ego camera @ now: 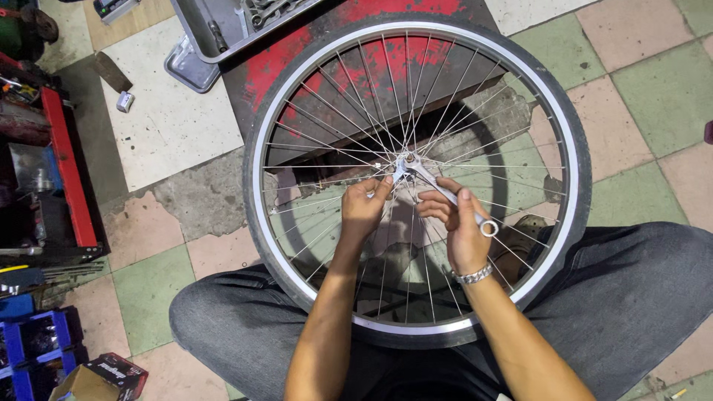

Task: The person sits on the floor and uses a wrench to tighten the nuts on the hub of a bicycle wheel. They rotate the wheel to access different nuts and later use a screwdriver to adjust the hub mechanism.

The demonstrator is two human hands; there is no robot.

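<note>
Worn checkered floor (646,89), perhaps workshop.

The hub (407,160) at the middle of the bicycle wheel (564,126) is too small to make out. Above the wheel, the grey tool tray (223,30) is cut off by the top edge.

A worn red-painted metal board (297,52) lies on the checkered pink, green and white tiled floor (653,82). A grey metal tool tray (223,30) sits at its upper left. Blue plastic crates (30,345) and what looks like a dark cardboard box (104,375) stand lower left.
</note>
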